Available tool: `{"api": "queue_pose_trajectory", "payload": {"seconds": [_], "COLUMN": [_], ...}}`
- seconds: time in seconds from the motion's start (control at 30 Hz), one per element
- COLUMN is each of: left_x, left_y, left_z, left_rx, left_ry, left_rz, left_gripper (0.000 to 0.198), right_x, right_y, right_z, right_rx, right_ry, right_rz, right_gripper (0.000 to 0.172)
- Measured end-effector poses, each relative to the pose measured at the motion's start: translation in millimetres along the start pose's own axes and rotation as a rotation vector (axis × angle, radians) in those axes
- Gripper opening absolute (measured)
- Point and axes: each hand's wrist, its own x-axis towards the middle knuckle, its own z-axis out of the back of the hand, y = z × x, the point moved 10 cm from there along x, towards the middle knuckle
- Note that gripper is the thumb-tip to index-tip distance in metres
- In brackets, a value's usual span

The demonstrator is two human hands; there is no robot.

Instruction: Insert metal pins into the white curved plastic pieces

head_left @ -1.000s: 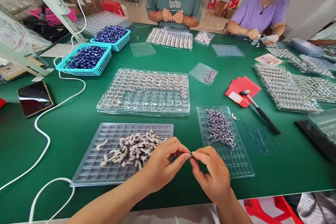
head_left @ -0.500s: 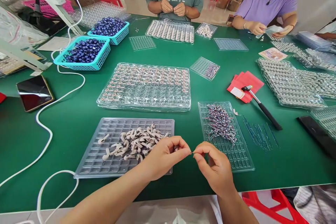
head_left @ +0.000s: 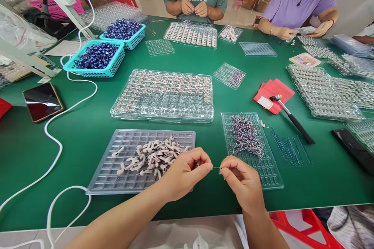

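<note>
From afar I'm pinching a thin wire [head_left: 216,167] in both sets of fingertips, its long axis running sideways between the left hand [head_left: 187,173] and right hand [head_left: 244,182], just right of the grey tray [head_left: 101,179]. The left hand is sitting nearer that tray, partly covering its pale earbud shells [head_left: 156,155]; the right hand is partly hiding a clear tray [head_left: 270,173] farther right, bearing heaped small parts [head_left: 247,136].
</note>
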Motion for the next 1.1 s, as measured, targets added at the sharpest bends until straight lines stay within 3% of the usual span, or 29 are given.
{"api": "queue_pose_trajectory", "payload": {"seconds": [0.27, 0.43, 0.53, 0.7, 0.83, 1.1], "left_x": [2.7, 4.4, 4.7, 7.6, 8.9, 9.8], "left_y": [3.0, 20.4, 23.5, 25.1, 24.5, 25.1], "left_z": [12.8, -8.4, -13.6, -8.4, 5.4, 7.4], "left_rx": [-0.169, -0.585, -0.683, -0.628, -0.515, -0.487], "left_ry": [-0.064, 0.064, 0.075, 0.037, -0.07, -0.111], "left_rz": [0.007, 0.199, 0.231, 0.15, 0.051, 0.014], "left_gripper": [0.023, 0.031, 0.031, 0.019, 0.011, 0.013], "right_x": [-2.3, -3.0, -3.6, -4.1, -2.1, -4.6], "right_y": [-6.7, -6.5, -9.2, -9.9, -4.4, -3.0], "right_z": [16.6, 19.0, 18.5, 18.4, 16.3, 16.9], "right_rx": [0.03, 0.018, 0.009, -0.035, -0.101, -0.168], "right_ry": [-0.107, -0.139, -0.144, -0.151, -0.156, -0.188], "right_rz": [-0.011, -0.022, -0.04, -0.022, 0.011, -0.011], "right_gripper": [0.01, 0.012, 0.01, 0.008, 0.009, 0.011]}}
